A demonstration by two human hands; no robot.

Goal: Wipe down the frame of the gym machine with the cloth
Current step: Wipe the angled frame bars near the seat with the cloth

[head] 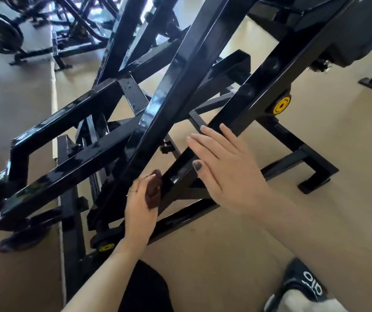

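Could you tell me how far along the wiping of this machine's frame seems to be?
Done: cannot be judged; the black frame looks glossy all over, with no visible wiped boundary. In hand: the left hand grips a dark brown cloth against a lower slanted bar, while the right hand rests open on that bar. Left: unclear, probably the base rails.

White "oio" marks (partly hidden) on the dark shoe [304, 287].

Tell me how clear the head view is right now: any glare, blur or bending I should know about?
Head view: the glossy black frame shows bright window glare; the machines at top left are blurred; straight bars bow with wide-angle distortion; the left hand, the brown cloth and the right hand are fairly sharp.
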